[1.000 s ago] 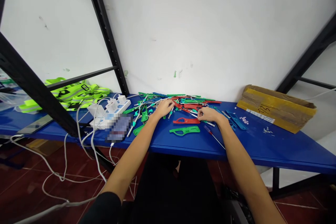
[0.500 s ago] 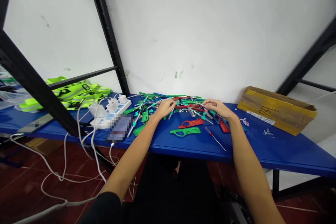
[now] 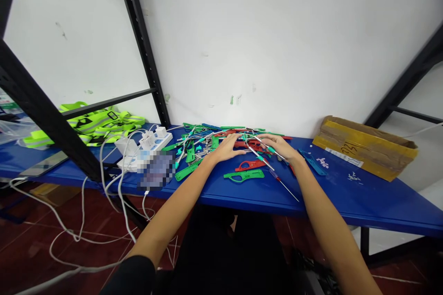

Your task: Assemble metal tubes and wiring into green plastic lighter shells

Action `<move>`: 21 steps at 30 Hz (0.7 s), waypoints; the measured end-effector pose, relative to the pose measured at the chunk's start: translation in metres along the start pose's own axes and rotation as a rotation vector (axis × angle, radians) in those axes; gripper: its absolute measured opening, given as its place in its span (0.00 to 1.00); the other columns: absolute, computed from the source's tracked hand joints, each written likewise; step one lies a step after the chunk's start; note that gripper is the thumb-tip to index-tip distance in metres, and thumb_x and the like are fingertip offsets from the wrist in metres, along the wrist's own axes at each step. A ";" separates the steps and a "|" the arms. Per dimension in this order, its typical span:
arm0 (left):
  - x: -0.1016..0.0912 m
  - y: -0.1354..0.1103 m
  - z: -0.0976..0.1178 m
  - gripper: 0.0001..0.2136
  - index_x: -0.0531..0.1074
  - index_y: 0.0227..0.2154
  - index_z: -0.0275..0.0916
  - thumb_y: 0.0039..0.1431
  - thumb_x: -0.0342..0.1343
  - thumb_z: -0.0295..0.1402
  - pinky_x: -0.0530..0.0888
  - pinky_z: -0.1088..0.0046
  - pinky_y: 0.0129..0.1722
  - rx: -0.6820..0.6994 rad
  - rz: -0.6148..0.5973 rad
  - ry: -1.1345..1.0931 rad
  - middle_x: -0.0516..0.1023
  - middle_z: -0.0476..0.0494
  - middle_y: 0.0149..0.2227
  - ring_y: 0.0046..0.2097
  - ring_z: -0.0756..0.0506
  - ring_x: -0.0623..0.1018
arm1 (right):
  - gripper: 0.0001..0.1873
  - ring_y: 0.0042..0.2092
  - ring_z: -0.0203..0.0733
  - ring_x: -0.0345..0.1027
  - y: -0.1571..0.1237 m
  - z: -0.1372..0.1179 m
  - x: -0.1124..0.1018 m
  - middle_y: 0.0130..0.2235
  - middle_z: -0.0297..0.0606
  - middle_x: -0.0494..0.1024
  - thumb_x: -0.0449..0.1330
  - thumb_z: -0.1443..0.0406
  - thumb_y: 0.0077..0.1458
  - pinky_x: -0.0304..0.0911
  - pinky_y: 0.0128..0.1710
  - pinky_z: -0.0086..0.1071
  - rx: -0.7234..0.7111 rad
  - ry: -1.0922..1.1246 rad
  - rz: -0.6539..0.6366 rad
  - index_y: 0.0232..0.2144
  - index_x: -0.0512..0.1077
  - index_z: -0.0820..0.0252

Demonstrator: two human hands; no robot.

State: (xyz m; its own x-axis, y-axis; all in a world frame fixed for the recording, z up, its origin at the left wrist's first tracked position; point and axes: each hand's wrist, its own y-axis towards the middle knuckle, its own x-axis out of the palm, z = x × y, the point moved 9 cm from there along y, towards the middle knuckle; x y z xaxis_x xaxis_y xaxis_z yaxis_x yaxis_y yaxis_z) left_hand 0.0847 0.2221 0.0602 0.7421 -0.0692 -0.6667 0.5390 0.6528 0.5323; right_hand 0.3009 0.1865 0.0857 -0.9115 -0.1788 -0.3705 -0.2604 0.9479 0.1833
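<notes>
Blue bench (image 3: 346,196); right hand (image 3: 278,146) (seemingly) pinches screwdriver (image 3: 256,153).

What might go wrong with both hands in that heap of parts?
The left hand and right hand rest among thin metal rods in the pile; a tip might prick a finger. The red screwdriver lies near the front edge of the table, by the right forearm, which might knock it off.

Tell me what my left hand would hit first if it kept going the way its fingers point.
Probably the red plastic pieces lying right ahead of the left hand, with the right hand just beyond them. Depth is unclear, so it could pass over them.
</notes>
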 end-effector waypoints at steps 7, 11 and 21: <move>0.015 0.006 -0.014 0.27 0.66 0.71 0.42 0.75 0.62 0.44 0.78 0.48 0.63 -0.086 0.031 -0.293 0.78 0.34 0.62 0.59 0.36 0.81 | 0.20 0.44 0.42 0.79 0.006 -0.001 0.007 0.50 0.41 0.81 0.64 0.53 0.73 0.79 0.43 0.40 -0.081 0.076 0.092 0.58 0.75 0.60; 0.016 0.011 -0.025 0.19 0.74 0.62 0.38 0.74 0.63 0.41 0.83 0.52 0.55 -0.126 0.065 -0.447 0.78 0.36 0.60 0.56 0.38 0.82 | 0.21 0.45 0.43 0.79 0.011 0.001 0.006 0.52 0.42 0.81 0.64 0.53 0.73 0.79 0.45 0.42 -0.119 0.062 0.153 0.59 0.75 0.60; -0.003 0.013 -0.047 0.19 0.74 0.62 0.38 0.74 0.64 0.41 0.83 0.52 0.55 -0.250 0.190 -0.638 0.78 0.36 0.61 0.56 0.38 0.82 | 0.19 0.45 0.43 0.80 0.008 0.003 0.026 0.51 0.41 0.82 0.65 0.54 0.72 0.79 0.46 0.42 -0.131 -0.045 0.027 0.57 0.76 0.60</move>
State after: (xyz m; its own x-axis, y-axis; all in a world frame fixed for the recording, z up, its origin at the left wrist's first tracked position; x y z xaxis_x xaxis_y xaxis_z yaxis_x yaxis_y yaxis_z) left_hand 0.0704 0.2662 0.0443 0.9440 -0.3150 -0.0980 0.3260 0.8456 0.4227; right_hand 0.2755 0.1905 0.0750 -0.9044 -0.1386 -0.4036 -0.2777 0.9092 0.3101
